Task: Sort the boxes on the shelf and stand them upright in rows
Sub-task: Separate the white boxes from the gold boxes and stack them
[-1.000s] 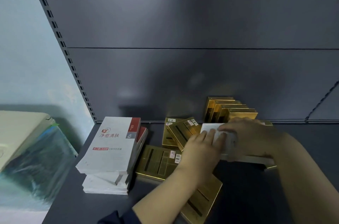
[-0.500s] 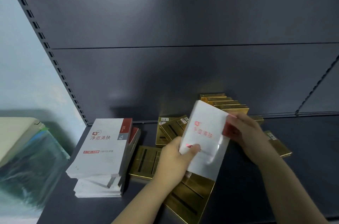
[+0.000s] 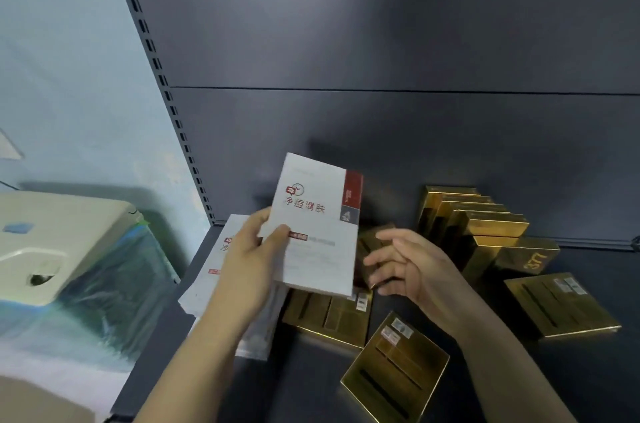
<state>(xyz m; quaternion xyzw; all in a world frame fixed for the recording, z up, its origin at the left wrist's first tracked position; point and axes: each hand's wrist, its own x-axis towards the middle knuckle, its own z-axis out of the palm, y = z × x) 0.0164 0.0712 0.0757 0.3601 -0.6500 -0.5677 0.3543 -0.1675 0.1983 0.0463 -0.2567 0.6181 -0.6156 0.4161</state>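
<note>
A white box [image 3: 317,232] with a red corner panel is held upright, slightly tilted, above the shelf [image 3: 571,384] by the left hand [image 3: 254,260], whose thumb is pressed on its front face while the fingers are curled behind its left edge. The right hand [image 3: 414,263] is released, fingers loosely spread, just beside the box's right edge and touching nothing that can be made out. Below the left hand a stack of white boxes [image 3: 221,270] lies flat near the shelf's left end. A row of gold boxes [image 3: 474,218] is already stood upright against the back panel, while other gold boxes [image 3: 394,367] lie flat and scattered on the shelf.

The step in hand seems to be the standing of the white box in a row of its own. It is best set down on its short bottom edge, squared to the back panel, in a bare stretch of shelf apart from the gold row, so that kinds are not mixed. As a thin box it is likely to topple; it should be steadied by the free hand until support is given, and the flat gold boxes nearby should not be knocked.
</note>
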